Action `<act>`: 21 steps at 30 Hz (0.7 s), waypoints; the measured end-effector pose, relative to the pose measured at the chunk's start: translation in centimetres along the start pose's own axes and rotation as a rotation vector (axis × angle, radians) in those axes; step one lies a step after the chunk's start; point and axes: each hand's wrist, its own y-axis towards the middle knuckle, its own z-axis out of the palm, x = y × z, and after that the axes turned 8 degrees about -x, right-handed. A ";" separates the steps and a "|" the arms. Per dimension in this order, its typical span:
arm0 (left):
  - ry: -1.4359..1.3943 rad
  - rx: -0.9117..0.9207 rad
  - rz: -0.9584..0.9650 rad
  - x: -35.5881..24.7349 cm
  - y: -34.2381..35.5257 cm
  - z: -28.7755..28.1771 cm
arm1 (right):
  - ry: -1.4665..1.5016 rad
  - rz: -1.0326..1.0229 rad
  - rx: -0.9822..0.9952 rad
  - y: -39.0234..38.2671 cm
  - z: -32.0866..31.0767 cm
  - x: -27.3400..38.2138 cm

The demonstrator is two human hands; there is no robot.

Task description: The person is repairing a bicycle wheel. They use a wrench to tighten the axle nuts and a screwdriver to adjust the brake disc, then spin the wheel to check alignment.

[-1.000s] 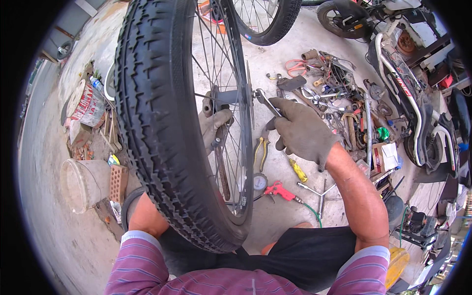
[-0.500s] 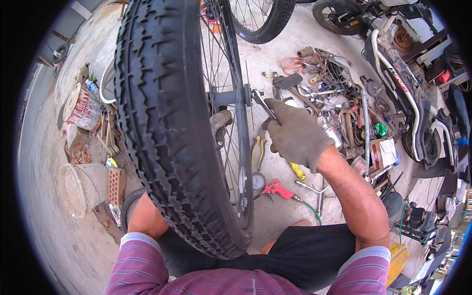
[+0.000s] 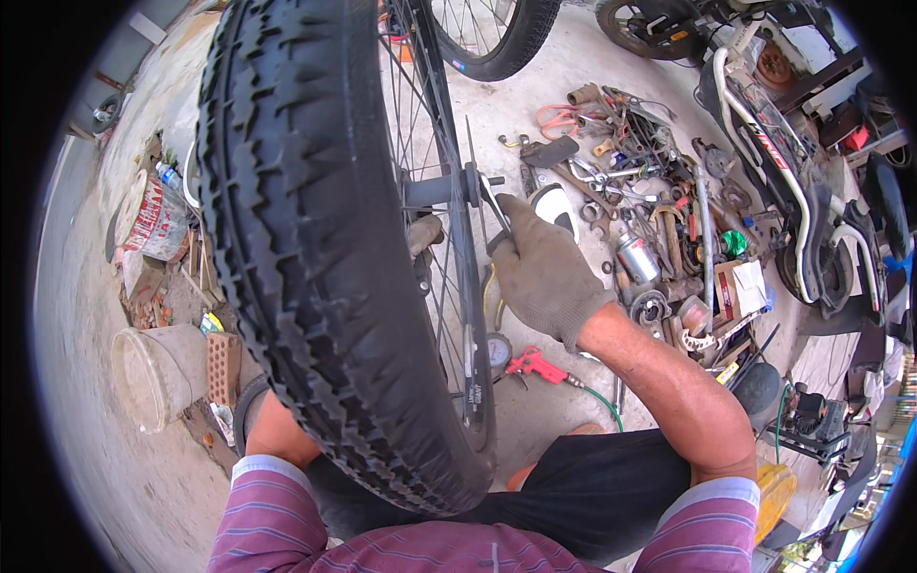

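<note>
A bicycle wheel with a black, heavily treaded tyre stands upright before me. My right hand, in a brown knit glove, is closed on a metal wrench. The wrench's head is at the axle end, beside the hub. On the wheel's other side my left hand, also gloved, shows only in part between the spokes. Its fingers look curled; what they hold is hidden. The tyre covers most of my left forearm.
Below the right hand lie yellow-handled pliers and a red air gun with a gauge. Many tools and a spray can lie to the right. A bucket and perforated brick stand left. Another wheel is ahead.
My right hand has swung down and left with the wrench, which is now steeper. My forearm now covers the yellow-handled tool on the ground. The wheel appears slightly farther left.
</note>
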 end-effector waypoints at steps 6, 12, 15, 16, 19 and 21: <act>-0.184 0.183 0.045 2.3 3.1 -2.2 | 0.113 0.115 0.049 0.1 -0.3 0.1; -0.117 0.082 0.195 0.8 0.1 0.0 | 0.162 0.135 0.100 0.2 -0.5 0.4; -0.103 0.034 0.139 -1.1 -1.5 1.1 | 0.180 0.088 0.005 -0.1 0.6 0.0; -0.041 -0.052 0.144 -1.5 -1.9 1.5 | 0.170 0.053 -0.063 -0.2 1.1 -0.1; -0.007 -0.047 0.125 -2.6 -2.5 2.0 | 0.172 -0.061 -0.234 -0.7 2.7 -0.3; -0.054 -0.013 0.099 -2.9 -2.8 2.3 | 0.174 -0.032 -0.248 -1.2 3.4 -0.5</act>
